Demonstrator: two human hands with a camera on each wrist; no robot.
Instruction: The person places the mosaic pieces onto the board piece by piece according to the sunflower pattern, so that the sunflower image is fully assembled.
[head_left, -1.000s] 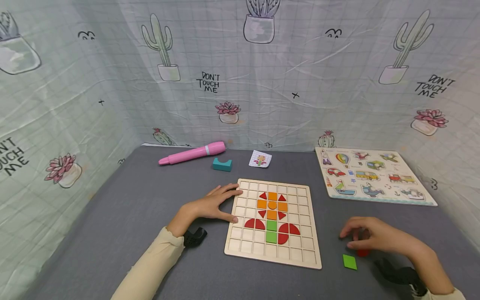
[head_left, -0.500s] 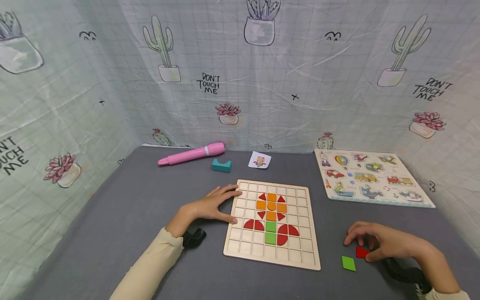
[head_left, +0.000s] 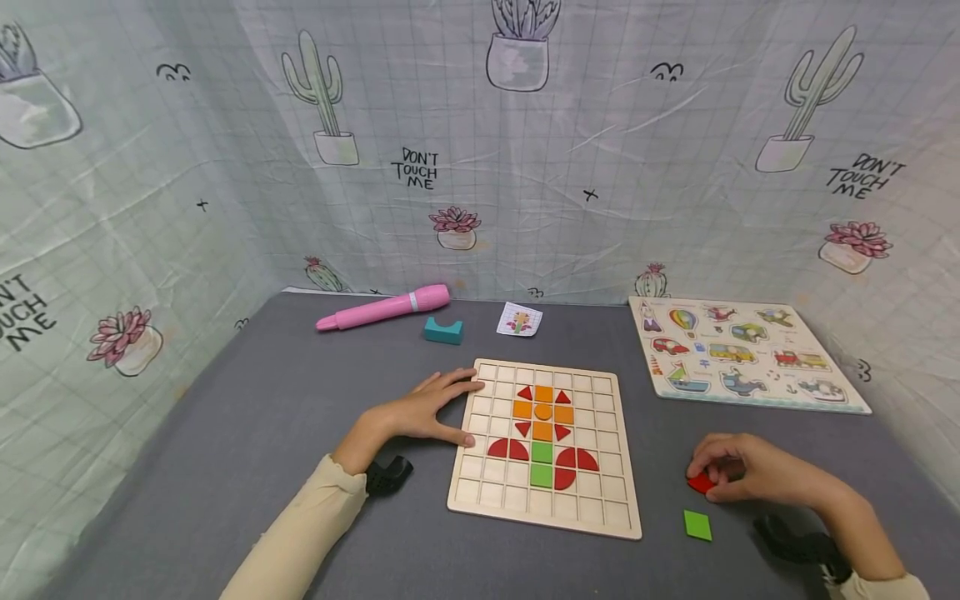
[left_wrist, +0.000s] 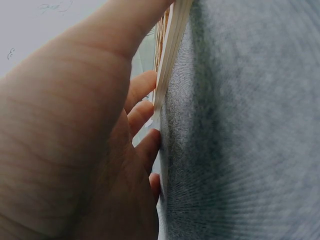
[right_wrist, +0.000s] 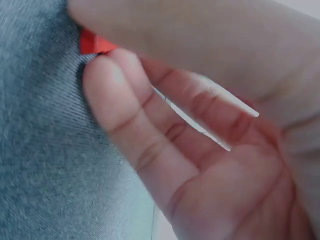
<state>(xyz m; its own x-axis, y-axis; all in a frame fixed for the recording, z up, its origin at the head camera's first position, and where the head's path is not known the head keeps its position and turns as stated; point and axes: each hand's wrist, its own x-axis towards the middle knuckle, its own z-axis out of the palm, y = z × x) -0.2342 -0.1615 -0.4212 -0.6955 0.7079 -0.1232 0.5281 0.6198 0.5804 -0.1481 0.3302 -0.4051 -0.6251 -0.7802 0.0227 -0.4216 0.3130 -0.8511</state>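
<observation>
The person's bare left hand (head_left: 423, 410) and bare right hand (head_left: 742, 477) emerge from long cream-coloured fabric sleeves (head_left: 300, 533) (gathered at the cuff), each wrist carrying a black strapped camera mount (head_left: 388, 475).

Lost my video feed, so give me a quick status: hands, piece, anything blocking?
Left hand flat, steadying grid board edge. Right hand pinching red piece on the mat. Green square lies loose nearby; path to board clear.

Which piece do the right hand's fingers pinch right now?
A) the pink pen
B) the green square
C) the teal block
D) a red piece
D: the right hand pinches a red piece above the grey mat, while the green square lies loose nearby.
</observation>
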